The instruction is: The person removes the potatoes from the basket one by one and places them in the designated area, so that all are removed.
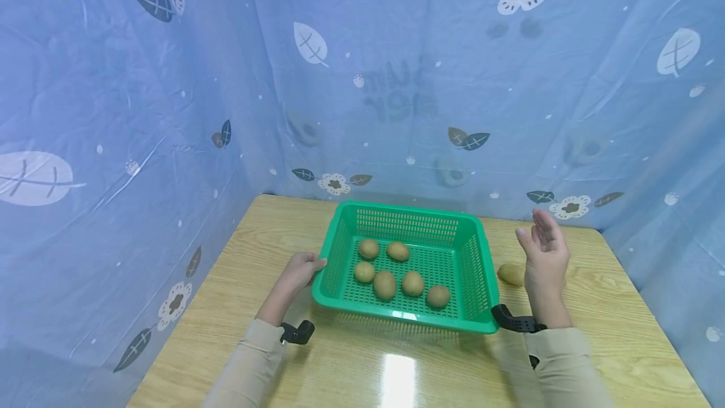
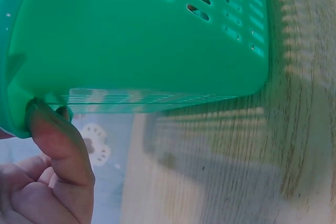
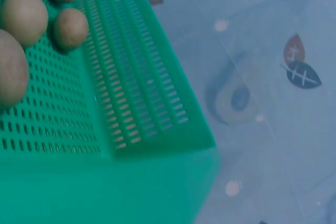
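Note:
A green plastic basket stands on the table with several potatoes lying on its slotted floor. My left hand grips the rim at the basket's left side; in the left wrist view its fingers curl at that rim. To the right of the basket, my right hand is raised, palm turned toward the basket, fingers loosely bent with nothing in them. One potato lies on the table outside the basket, partly hidden behind the right hand. The right wrist view shows the basket's inside wall and potatoes, without the hand.
The wooden table carries the basket and reflects a bright light near its front. A blue patterned curtain hangs along the back and both sides. Black wrist mounts sit on both forearms, the right one close to the basket's front right corner.

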Demonstrator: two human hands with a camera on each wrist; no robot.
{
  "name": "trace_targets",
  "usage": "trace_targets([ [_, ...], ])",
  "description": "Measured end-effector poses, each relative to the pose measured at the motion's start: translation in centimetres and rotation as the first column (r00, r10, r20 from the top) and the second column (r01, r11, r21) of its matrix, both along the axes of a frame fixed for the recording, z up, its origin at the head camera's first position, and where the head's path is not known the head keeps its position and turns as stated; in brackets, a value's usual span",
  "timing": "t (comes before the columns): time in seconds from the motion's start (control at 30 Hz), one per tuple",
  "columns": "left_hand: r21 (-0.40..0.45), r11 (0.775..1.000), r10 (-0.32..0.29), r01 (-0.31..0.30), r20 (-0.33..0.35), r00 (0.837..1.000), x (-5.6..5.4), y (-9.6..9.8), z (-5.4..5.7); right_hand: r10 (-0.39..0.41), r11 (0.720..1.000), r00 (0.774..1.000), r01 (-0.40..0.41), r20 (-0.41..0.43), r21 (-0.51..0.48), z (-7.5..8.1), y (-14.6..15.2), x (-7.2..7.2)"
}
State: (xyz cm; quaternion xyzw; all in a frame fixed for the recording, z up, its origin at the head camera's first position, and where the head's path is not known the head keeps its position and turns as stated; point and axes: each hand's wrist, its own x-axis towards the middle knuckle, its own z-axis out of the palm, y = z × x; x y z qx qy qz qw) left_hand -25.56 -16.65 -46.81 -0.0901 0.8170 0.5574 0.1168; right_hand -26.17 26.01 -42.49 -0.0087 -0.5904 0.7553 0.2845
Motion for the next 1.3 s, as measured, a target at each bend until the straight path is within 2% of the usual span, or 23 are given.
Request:
trace_targets([
  [0.43,-0.014,1.000,-0.005,0.005,-0.004,1.000,-0.1,0.1,-0.4,0.091,0.993,0.994,-0.096,0.064,0.071,-0.7,-2.7,-1.4],
  [0.77,0.011,1.000,-0.007,0.007,-0.024,1.000,-0.1,0.4,-0.4,0.164,0.970,0.977,-0.185,0.132,0.159,-1.6,-4.1,-2.5],
  [0.93,0.009,1.000,-0.002,0.002,-0.021,1.000,-0.1,0.3,-0.2,0.222,0.938,0.957,-0.262,0.188,0.227,-1.7,-4.3,-2.8],
  [1.07,0.007,1.000,-0.001,0.001,-0.022,1.000,-0.1,0.2,-0.2,0.289,0.901,0.933,-0.340,0.212,0.270,-2.3,-4.3,-3.3],
  [1.2,0.007,1.000,-0.001,0.001,-0.024,1.000,-0.1,0.1,-0.2,0.373,0.856,0.899,-0.429,0.230,0.291,-3.1,-4.3,-3.6],
  [1.3,0.008,1.000,-0.002,0.002,-0.020,1.000,-0.1,0.0,-0.2,0.415,0.811,0.871,-0.486,0.264,0.326,-3.6,-4.2,-3.8],
])
